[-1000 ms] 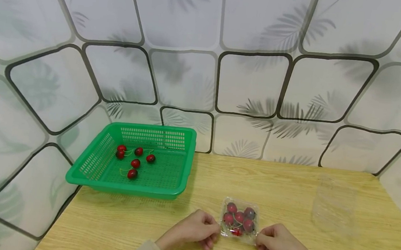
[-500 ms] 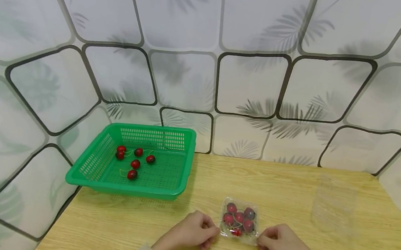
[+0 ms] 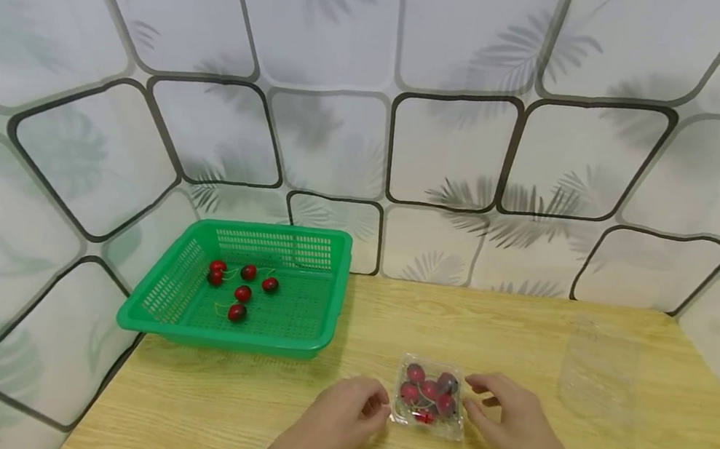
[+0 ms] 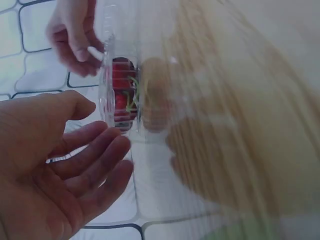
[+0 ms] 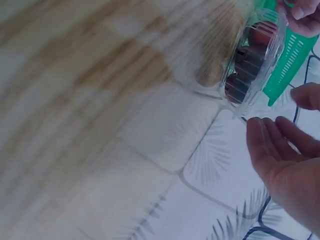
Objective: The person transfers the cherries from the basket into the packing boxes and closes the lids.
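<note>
A clear plastic clamshell box [image 3: 444, 431] with several dark red cherries [image 3: 429, 391] inside sits on the table, its lid lying over them. My left hand [image 3: 349, 414] is beside its near left corner, fingers loosely bent and thumb apart from them. On the other side, my right hand [image 3: 513, 420] has its fingers and thumb spread, tips right at the box's right edge. In the left wrist view, the fingertips of the left hand [image 4: 75, 165] come close to the box wall [image 4: 107, 95]. From the right wrist, the right hand [image 5: 287, 155] shows nothing between thumb and fingers.
A green slotted basket [image 3: 223, 338] stands at the left on the wood table [image 3: 403, 317], with several stemmed cherries [image 3: 243, 293] on its floor. Another clear plastic container [image 3: 598, 370] is at the right. A patterned wall covering [image 3: 453, 154] rises behind the table.
My right hand has let go of the box's near right corner, moved up along its right side and spread its fingers. My left hand has drawn slightly away from the near left corner.
</note>
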The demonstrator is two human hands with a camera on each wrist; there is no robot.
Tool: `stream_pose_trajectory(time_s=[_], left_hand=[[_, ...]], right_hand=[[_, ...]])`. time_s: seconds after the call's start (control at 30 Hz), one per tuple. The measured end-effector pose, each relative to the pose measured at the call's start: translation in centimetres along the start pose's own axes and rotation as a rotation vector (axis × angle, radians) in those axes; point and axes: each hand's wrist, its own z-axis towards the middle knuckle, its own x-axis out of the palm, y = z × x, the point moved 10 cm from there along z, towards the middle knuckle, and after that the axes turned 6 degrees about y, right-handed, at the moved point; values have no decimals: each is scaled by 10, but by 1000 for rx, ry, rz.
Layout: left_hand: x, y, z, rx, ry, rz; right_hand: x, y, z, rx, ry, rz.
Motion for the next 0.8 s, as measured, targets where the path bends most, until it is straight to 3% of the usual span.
stream_pose_trajectory(time_s=[0.07,0.13,0.33,0.6,0.8], left_hand=[[-5,-7,-4,58,-53,142],[-8,-14,-8,122,-89,255],[-10,-26,-22,243,-146,453],[-5,-18,-40,239,-79,539],[-10,-15,-52,253,-92,600]], right_hand=[[-1,16,1,-154,-38,-65],[2,26,1,-245,-34,-99],[19,43,-2,-408,32,-175],[35,43,-4,-409,122,-312],[34,38,-3,-384,127,-348]])
